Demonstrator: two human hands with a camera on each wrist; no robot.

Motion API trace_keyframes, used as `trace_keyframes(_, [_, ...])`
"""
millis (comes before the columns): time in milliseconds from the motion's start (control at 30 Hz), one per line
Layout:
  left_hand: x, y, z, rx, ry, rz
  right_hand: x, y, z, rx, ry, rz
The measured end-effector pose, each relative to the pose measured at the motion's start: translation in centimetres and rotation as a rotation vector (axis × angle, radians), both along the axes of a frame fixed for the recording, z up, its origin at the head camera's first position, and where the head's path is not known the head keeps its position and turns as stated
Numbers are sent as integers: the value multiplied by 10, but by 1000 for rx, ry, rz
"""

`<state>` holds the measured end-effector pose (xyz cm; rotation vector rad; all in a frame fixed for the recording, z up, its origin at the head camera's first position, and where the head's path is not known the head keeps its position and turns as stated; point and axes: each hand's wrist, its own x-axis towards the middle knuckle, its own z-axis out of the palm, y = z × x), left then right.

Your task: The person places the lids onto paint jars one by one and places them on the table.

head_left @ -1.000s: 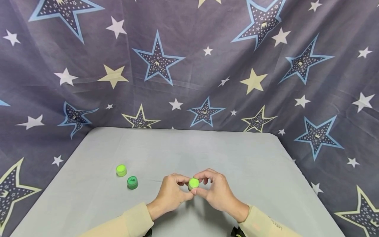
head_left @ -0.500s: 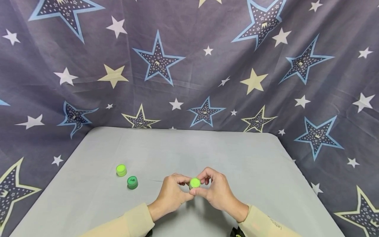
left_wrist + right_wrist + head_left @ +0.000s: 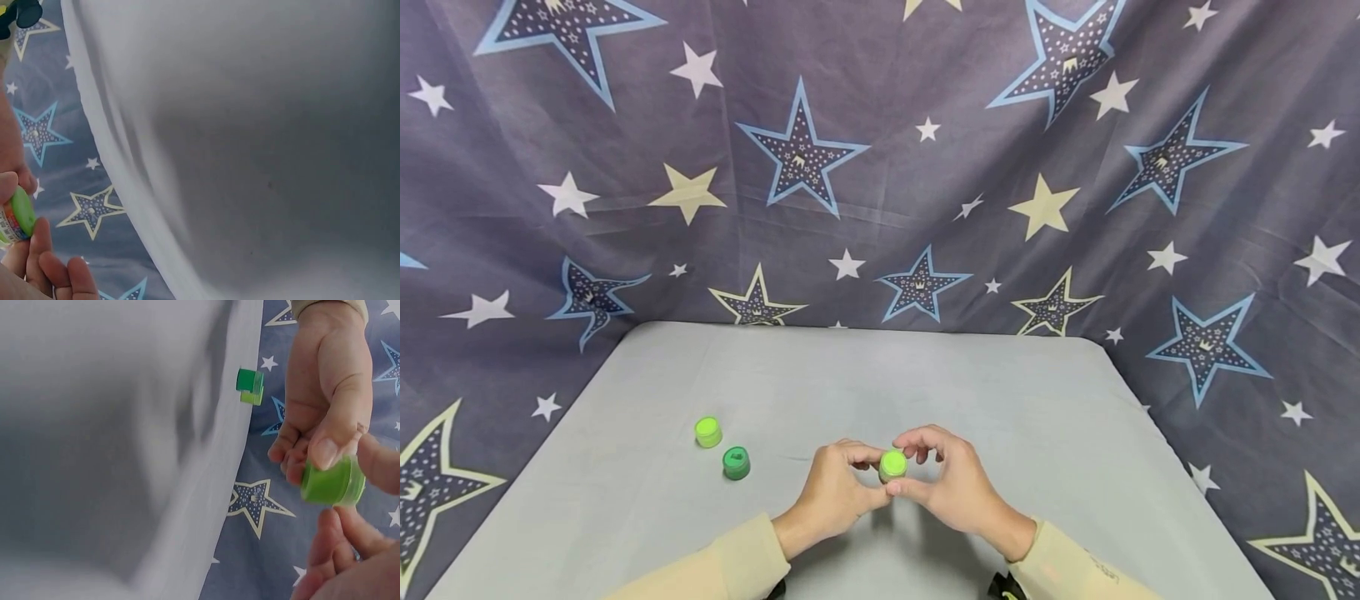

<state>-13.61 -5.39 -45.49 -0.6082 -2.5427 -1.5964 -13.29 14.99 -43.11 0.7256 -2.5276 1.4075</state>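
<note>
Both hands hold a small round green jar (image 3: 892,465) just above the table, in the middle of the head view. My left hand (image 3: 832,492) pinches its lower part between thumb and fingers. Curled around the lid end, my right hand (image 3: 952,483) has its thumb against the near side and its index fingertip right at the far rim. In the right wrist view the jar (image 3: 328,481) lies between both hands' fingertips, green-filled with a clear rim. A printed label shows on the jar (image 3: 12,222) in the left wrist view.
To the left on the grey-covered table (image 3: 1037,417) stand a light green jar (image 3: 707,432) and a dark green jar (image 3: 736,462), close together. A dark curtain with stars (image 3: 880,167) hangs behind the table and along its sides.
My right hand's fingers shift around the jar's rim: the index finger bends up, then reaches forward again. The jar moves very slightly right; my left hand stays almost still.
</note>
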Motion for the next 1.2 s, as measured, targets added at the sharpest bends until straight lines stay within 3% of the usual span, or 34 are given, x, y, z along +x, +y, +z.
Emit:
trace_keyframes(267, [0,2,1,-4,0,-7,-3,8,1,17,34,134])
trace_keyframes(433, [0,2,1,-10,-27,-10,-4,7,0,2,38,165])
trace_keyframes(1200, [0,1,-2,9,-18,31,2,-5,-7,-74,26,-16])
